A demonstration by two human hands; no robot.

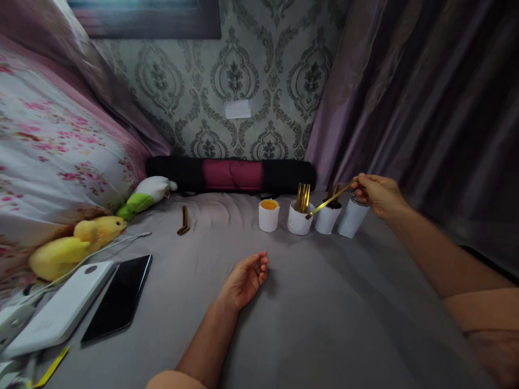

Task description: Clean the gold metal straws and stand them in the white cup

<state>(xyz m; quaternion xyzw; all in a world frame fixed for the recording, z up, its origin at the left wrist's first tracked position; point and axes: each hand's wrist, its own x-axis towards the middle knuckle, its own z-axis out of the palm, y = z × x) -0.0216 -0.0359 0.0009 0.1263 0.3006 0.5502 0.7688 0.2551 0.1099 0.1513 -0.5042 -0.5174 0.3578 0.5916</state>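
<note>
My right hand [377, 193] pinches one end of a thin gold straw-like stick [330, 200] above the cups. The stick slants down to the left, its darker tip in front of a white cup [299, 224] that holds several upright gold sticks [303, 198]. Beside that cup stands another white cup [326, 221] with darker sticks in it. A taller white container [352, 220] stands just below my right hand. On the left of the row is a white cup [268, 219] with a yellow-orange inside. My left hand [248, 280] rests palm up, fingers loosely curled, holding nothing.
Bent gold sticks [184, 221] lie on the grey sheet. At left are a black phone [117, 300], a white power bank [60, 310], a cable and a yellow plush toy [60, 256] near a green-and-white one [146, 194]. A black-and-maroon roll [232, 174] lies along the wall.
</note>
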